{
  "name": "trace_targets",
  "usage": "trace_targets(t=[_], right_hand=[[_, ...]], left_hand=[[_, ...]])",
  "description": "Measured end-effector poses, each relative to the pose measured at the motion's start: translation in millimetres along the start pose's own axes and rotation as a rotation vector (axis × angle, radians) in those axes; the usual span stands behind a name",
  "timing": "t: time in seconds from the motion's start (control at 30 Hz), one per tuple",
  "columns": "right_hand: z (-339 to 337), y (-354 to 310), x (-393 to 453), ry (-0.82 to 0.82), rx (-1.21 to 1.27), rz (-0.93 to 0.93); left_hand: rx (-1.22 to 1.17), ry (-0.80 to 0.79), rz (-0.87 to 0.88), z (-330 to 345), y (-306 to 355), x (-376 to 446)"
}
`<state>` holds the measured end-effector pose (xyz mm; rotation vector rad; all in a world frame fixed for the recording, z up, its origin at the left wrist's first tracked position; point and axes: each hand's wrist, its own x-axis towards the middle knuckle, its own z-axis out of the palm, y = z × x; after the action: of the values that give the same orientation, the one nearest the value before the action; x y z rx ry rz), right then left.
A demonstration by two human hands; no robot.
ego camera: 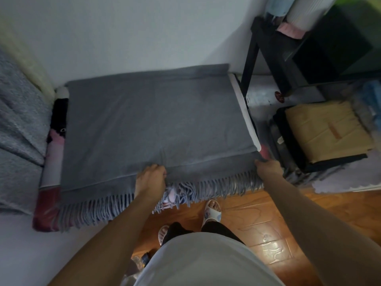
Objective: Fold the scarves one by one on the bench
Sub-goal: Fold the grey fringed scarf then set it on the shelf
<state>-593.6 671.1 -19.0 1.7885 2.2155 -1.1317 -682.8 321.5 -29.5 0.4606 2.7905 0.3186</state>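
A large grey scarf (148, 120) with a fringed near edge lies spread flat over the bench (244, 112), covering nearly all of it. Its fringe hangs over the bench's front side. My left hand (151, 178) grips the scarf's near edge at the middle, fingers curled into the cloth. My right hand (268, 167) grips the near right corner of the scarf at the bench's front right corner. Behind the fringe near my left hand, a bit of pale patterned cloth (170, 195) shows.
A patterned pink, black and red cloth (54, 145) lies along the bench's left end. A grey blanket (18, 124) is at far left. A black shelf (288, 58) and a cardboard box (325, 129) stand to the right. My slippered feet (212, 211) are on the wooden floor.
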Motion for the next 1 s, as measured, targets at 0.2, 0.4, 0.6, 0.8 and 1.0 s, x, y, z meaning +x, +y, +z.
trace_targets(t=[0.2, 0.4, 0.6, 0.8, 1.0], right_hand=[[1, 2, 6, 0.112, -0.388, -0.280], [34, -28, -16, -0.017, -0.793, -1.142], [54, -86, -12, -0.025, -1.180, -1.175], [48, -99, -11, 0.026, -1.031, -1.015], [26, -76, 4, 0.025, -0.912, -1.041]], left_hand=[[0.100, 0.189, 0.107, -1, -4, 0], [0.376, 0.014, 0.056, -27, -36, 24], [0.425, -0.277, 0.145, -56, -67, 45], [0.457, -0.182, 0.092, -39, -71, 36], [0.365, 0.020, -0.159, -51, -122, 4]])
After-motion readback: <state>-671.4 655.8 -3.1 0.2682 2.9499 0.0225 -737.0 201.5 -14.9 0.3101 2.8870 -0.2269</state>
